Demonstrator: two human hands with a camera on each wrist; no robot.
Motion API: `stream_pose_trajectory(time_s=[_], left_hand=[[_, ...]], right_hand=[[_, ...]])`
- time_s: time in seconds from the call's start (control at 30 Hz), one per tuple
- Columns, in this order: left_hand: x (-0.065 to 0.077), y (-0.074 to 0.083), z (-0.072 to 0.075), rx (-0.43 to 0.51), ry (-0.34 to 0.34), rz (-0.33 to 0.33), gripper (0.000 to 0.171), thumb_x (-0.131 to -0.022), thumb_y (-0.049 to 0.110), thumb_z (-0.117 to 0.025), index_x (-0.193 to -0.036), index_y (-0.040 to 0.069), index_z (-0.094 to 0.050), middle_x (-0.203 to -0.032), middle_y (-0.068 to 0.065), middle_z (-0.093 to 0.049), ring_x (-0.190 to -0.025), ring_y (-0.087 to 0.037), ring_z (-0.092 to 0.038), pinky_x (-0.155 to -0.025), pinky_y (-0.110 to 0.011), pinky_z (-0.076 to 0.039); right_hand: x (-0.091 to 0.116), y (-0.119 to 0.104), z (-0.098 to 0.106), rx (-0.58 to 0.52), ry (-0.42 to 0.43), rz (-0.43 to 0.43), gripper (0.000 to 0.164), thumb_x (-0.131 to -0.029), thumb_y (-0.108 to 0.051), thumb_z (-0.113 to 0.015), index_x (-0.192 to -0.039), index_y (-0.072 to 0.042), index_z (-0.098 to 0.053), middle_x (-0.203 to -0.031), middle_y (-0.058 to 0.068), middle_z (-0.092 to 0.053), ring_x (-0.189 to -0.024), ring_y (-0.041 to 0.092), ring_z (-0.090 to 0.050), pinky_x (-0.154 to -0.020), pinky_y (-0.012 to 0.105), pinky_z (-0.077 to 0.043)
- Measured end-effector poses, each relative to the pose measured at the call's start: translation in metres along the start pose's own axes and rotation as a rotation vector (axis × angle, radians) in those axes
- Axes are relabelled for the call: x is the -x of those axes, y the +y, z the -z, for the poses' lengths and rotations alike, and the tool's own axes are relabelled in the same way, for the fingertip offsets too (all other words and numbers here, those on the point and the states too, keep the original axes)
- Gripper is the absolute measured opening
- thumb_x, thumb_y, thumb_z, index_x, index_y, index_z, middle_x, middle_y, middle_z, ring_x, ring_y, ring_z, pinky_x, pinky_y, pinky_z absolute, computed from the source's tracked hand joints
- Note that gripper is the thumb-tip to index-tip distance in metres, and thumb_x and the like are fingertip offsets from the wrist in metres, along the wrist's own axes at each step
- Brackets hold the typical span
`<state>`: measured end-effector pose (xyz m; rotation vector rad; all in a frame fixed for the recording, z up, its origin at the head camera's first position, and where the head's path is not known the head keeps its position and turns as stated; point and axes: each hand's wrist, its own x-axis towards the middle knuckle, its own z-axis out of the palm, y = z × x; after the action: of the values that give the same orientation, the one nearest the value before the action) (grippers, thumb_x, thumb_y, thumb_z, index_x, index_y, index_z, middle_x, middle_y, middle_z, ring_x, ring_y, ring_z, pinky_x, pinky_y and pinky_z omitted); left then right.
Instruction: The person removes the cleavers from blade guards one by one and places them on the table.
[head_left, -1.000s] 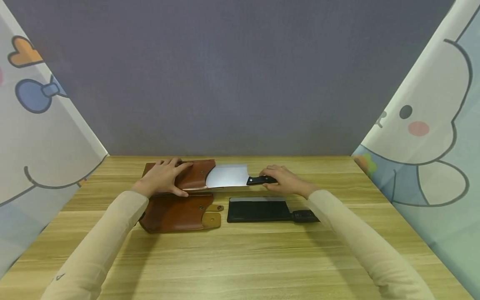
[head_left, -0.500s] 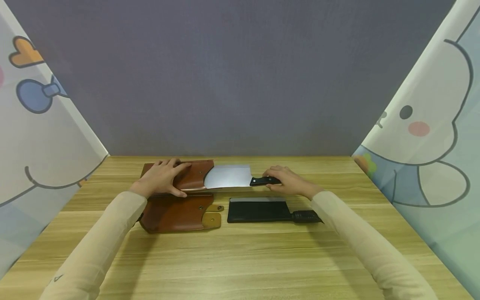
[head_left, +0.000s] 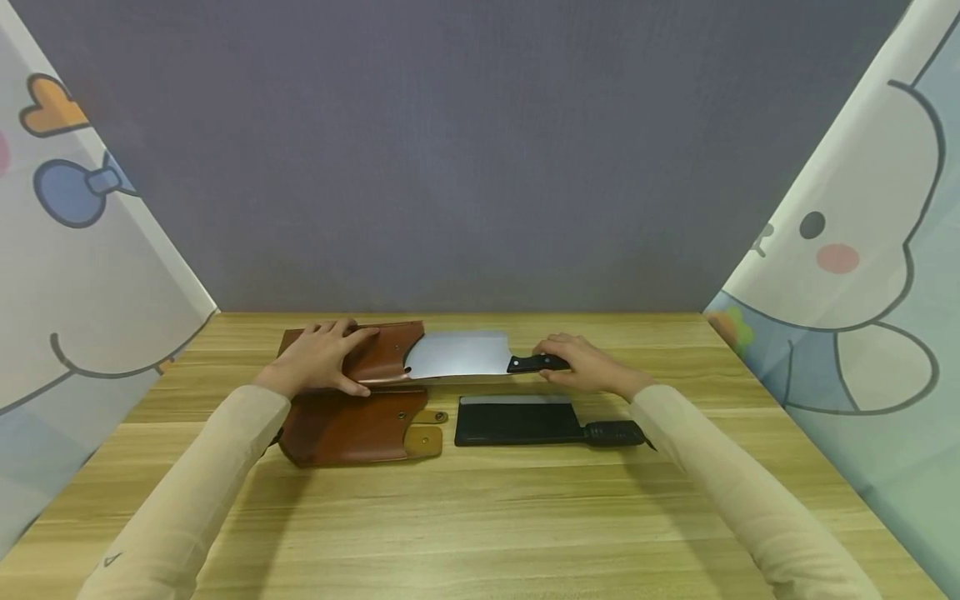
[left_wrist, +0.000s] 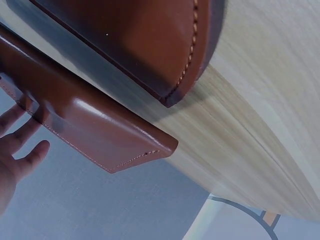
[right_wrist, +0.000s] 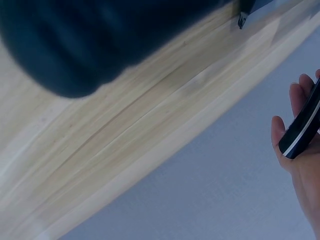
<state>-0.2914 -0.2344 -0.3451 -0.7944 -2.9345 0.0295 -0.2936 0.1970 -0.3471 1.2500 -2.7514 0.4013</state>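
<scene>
My right hand [head_left: 581, 364] grips the black riveted handle [head_left: 536, 363] of a cleaver [head_left: 461, 353] with a broad silver blade. Part of that blade shows outside a brown leather sheath [head_left: 390, 350]; the rest is hidden inside. The left hand [head_left: 318, 357] holds this sheath across its width, thumb at the near edge and fingers over the far one. In the left wrist view, the fingers [left_wrist: 25, 135] lie against the stitched edge of the sheath [left_wrist: 95, 125]. The right wrist view shows the handle's end [right_wrist: 300, 130] resting in the curled hand [right_wrist: 305, 165].
A second brown leather sheath [head_left: 348, 427] with tan snap straps [head_left: 423, 440] lies nearer on the wooden table [head_left: 480, 525]. Right of it lies a second cleaver, black with a silver edge [head_left: 517, 421]. A grey panel [head_left: 480, 167] stands behind the table; patterned panels flank it.
The right hand has moved right, drawing the silver cleaver farther out, so more blade shows. The left hand and its sheath have shifted slightly left. The nearer sheath and black cleaver stay put.
</scene>
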Motion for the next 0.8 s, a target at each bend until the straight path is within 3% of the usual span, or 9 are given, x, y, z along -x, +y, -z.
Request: stream_pose_trajectory(time_s=[0.8], left_hand=[[0.005, -0.006, -0.005, -0.016, 0.002, 0.004, 0.103, -0.060, 0.067, -0.070, -0.142, 0.016, -0.034, -0.131, -0.022, -0.042, -0.116, -0.047, -0.044, -0.093, -0.063, -0.032]], right_hand=[[0.013, 0.014, 0.001, -0.015, 0.050, 0.037, 0.028, -0.086, -0.018, -0.062, -0.112, -0.006, -0.060, -0.108, 0.008, -0.061, -0.098, 0.025, -0.058, -0.084, 0.045, -0.047]])
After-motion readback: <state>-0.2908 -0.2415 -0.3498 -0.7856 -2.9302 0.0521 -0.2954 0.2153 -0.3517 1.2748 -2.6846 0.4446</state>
